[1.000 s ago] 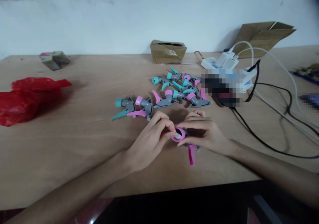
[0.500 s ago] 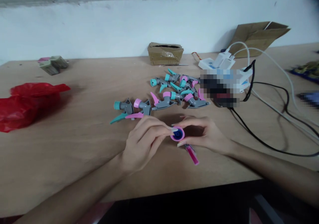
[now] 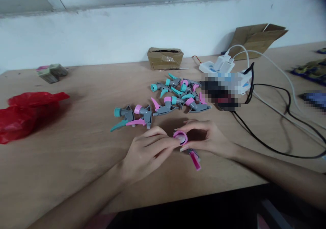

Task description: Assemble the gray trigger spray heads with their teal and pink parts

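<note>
My right hand (image 3: pixel 209 135) grips a grey and pink trigger spray head (image 3: pixel 195 160), its thumb and fingers around the pink collar. The collar's open end faces me and the pink trigger points down toward the table's front edge. My left hand (image 3: pixel 150 151) is closed at the collar's left side, with a fingertip reaching into the opening. That fingertip covers most of the inside, and whether a small part is under it I cannot tell. Beyond my hands lie several more spray heads, among them a pink one (image 3: pixel 142 115) and a teal one (image 3: pixel 124 115).
A red plastic bag (image 3: pixel 22 115) lies at the left. A small cardboard box (image 3: pixel 165 59) stands by the wall, a larger open carton (image 3: pixel 254 40) farther right. White plugs (image 3: pixel 224 62) and a black cable (image 3: pixel 265 147) occupy the right side.
My left fingertip has moved from the collar's rim deeper over its opening, covering the blue inside seen before. My right hand keeps its hold. The view has tilted slightly upward.
</note>
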`<state>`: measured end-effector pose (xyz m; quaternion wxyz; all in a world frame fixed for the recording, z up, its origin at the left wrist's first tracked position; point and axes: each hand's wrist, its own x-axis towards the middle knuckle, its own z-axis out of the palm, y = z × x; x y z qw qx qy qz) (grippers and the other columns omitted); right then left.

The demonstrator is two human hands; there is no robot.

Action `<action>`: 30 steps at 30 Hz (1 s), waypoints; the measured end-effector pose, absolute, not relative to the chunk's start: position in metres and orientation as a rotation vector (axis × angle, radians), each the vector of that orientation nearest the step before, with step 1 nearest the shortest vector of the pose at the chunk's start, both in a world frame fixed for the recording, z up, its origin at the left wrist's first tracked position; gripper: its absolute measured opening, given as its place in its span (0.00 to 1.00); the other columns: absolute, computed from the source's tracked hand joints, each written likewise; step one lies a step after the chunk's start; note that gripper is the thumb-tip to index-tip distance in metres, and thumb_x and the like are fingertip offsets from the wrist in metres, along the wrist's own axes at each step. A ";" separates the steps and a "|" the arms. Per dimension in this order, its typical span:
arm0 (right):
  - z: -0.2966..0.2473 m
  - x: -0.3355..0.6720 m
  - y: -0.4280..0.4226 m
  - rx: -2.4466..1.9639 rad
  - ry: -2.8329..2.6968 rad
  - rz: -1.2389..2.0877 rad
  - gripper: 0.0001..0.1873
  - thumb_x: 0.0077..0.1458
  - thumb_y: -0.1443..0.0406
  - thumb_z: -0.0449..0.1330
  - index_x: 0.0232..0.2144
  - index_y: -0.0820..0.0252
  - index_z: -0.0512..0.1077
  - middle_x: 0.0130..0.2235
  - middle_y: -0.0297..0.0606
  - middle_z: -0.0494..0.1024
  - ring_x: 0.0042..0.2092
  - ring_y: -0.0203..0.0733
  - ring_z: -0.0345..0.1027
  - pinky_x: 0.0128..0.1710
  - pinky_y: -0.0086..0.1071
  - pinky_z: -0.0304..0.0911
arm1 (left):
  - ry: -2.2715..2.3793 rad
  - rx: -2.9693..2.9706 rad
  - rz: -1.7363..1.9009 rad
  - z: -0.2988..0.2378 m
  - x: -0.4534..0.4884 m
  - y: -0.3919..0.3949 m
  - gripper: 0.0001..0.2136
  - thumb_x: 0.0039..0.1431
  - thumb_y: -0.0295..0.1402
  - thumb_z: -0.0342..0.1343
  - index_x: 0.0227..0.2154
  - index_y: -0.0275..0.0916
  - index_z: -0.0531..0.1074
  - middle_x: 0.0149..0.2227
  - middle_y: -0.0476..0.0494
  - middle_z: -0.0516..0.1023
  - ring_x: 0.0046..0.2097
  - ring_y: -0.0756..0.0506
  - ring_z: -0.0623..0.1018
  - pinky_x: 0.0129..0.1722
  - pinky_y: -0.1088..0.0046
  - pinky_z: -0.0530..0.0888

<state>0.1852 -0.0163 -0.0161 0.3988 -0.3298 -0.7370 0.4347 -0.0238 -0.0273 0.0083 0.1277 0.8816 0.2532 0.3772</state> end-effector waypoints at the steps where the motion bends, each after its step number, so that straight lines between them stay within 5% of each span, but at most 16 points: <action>1: -0.016 0.185 -0.016 -0.836 -1.865 1.099 0.22 0.39 0.63 0.68 0.40 0.55 0.73 0.36 0.35 0.77 0.39 0.38 0.70 0.40 0.35 0.66 | 0.757 2.557 1.102 0.009 -0.023 -0.027 0.12 0.53 0.21 0.57 0.39 0.41 0.72 0.30 0.50 0.77 0.34 0.51 0.73 0.33 0.76 0.74; 16: -0.019 0.182 -0.019 -0.796 -1.999 0.853 0.20 0.39 0.61 0.68 0.38 0.55 0.73 0.31 0.32 0.77 0.33 0.36 0.67 0.37 0.36 0.61 | 1.044 2.253 0.902 0.006 -0.019 -0.026 0.04 0.51 0.28 0.58 0.31 0.39 0.73 0.33 0.48 0.66 0.31 0.53 0.69 0.25 0.80 0.70; 30: -0.022 0.180 -0.022 -0.831 -2.019 0.662 0.18 0.39 0.61 0.68 0.36 0.54 0.74 0.31 0.33 0.79 0.37 0.39 0.71 0.41 0.37 0.65 | 1.054 2.365 0.802 0.009 -0.019 -0.026 0.02 0.51 0.29 0.57 0.29 0.39 0.73 0.33 0.49 0.67 0.29 0.54 0.69 0.30 0.78 0.69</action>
